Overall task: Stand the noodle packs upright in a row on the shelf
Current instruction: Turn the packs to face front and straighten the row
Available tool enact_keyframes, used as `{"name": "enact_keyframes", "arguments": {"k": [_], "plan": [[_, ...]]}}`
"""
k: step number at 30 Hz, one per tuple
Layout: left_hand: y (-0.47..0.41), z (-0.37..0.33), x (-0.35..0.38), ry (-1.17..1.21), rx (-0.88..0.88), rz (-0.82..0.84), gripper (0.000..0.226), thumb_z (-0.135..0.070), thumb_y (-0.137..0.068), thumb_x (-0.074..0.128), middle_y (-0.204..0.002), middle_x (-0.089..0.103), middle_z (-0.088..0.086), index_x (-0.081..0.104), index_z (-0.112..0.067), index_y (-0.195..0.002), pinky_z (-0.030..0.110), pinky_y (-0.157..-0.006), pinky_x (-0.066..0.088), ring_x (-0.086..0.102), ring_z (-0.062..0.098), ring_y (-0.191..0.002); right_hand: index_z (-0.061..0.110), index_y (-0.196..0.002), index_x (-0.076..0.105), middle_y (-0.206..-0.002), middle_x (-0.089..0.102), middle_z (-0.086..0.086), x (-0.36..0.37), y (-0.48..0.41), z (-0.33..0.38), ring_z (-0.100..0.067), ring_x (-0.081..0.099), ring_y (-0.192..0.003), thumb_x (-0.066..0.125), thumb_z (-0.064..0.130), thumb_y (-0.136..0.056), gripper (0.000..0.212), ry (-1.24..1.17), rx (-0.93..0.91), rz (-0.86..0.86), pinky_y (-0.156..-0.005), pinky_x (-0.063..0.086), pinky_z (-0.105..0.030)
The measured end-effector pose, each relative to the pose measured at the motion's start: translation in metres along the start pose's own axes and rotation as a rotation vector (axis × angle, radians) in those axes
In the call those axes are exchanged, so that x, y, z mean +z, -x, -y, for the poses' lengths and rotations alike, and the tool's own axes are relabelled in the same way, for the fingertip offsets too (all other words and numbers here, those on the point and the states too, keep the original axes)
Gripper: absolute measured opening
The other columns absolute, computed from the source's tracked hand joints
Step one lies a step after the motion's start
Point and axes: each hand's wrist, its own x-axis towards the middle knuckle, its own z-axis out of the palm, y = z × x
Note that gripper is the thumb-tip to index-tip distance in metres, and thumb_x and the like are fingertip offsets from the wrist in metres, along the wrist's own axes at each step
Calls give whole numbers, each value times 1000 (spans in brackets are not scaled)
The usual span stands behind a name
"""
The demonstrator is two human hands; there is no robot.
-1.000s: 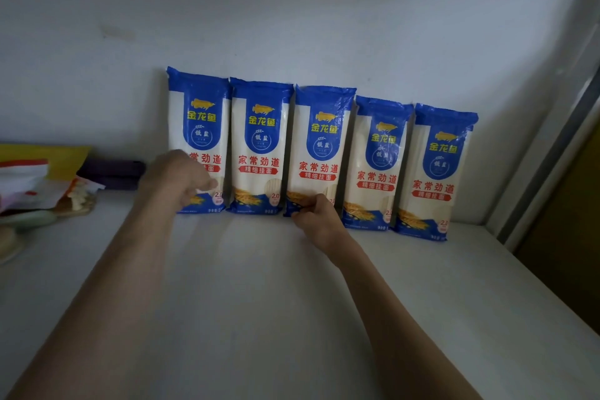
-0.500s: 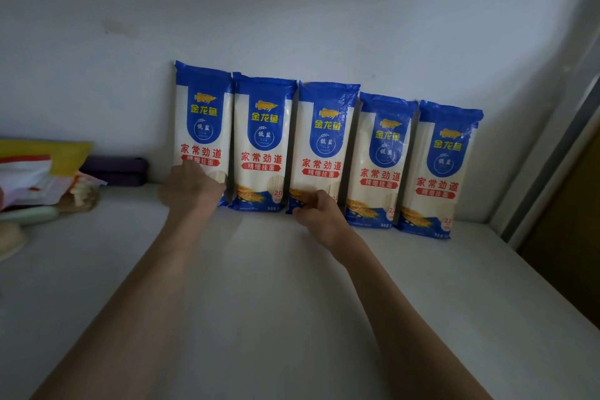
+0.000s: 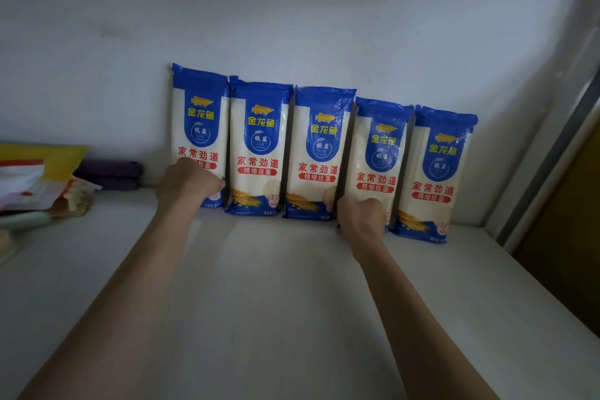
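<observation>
Noodle packs, five blue-and-white ones, stand upright side by side on the white shelf (image 3: 292, 318), leaning back against the wall (image 3: 292, 26). The left hand (image 3: 186, 185) is curled over the lower part of the first pack (image 3: 199, 127) at the row's end. The right hand (image 3: 358, 221) is closed around the bottom of the fourth pack (image 3: 378, 153); the second pack (image 3: 258, 146) and third pack (image 3: 319, 153) stand between the two hands, the fifth pack (image 3: 436, 172) just beyond the right one. Past the left hand lie loose wrappers (image 3: 39, 185) and a purple pouch (image 3: 110, 174).
</observation>
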Motion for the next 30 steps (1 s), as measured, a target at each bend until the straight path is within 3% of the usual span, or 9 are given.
{"name": "enact_keyframes", "arguments": {"k": [3,5,8,11,17,30], "plan": [[-4,-2,-4,79,-2,-95,55,-28,-76,80,-118,65,14,55,-8,-120,45,-82,56,64,34,-105,9,-107,58,-101,61,-6,-9,3,-3,-30,60,-104,62,18,-84,25,142,-4,-96,-78,53,-38],[-2,-1,-1,72,22,-149,54,-28,-78,79,-120,64,15,55,-7,-122,45,-81,54,63,35,-108,5,-119,55,-116,62,-12,-12,0,-7,-34,59,-110,67,21,-81,42,216,7,-127,-83,53,-41],[0,3,5,93,38,-202,58,-31,-77,80,-123,63,17,56,-6,-124,49,-85,53,62,37,-111,3,-133,34,-134,46,-20,-11,-4,-8,-40,50,-120,75,18,-76,72,260,29,-173,-94,48,-46],[-1,8,8,129,1,-223,62,-36,-74,81,-123,62,18,57,-7,-124,50,-86,53,60,37,-113,1,-135,24,-137,32,-24,-10,-6,-5,-42,44,-123,80,17,-71,86,316,28,-233,-97,46,-46],[-1,17,8,189,-25,-110,61,-25,-73,84,-125,62,17,56,-3,-123,49,-90,51,60,37,-116,-5,-136,21,-139,32,-27,-7,-6,-9,-42,39,-127,79,17,-72,89,386,-19,-252,-103,41,-43],[9,22,25,113,-23,-286,60,-39,-71,82,-114,67,17,61,-3,-114,42,-75,50,65,38,-103,-3,-135,23,-140,29,-27,1,-17,-16,-42,37,-128,79,5,-70,87,272,-110,-300,-106,39,-43]]}}
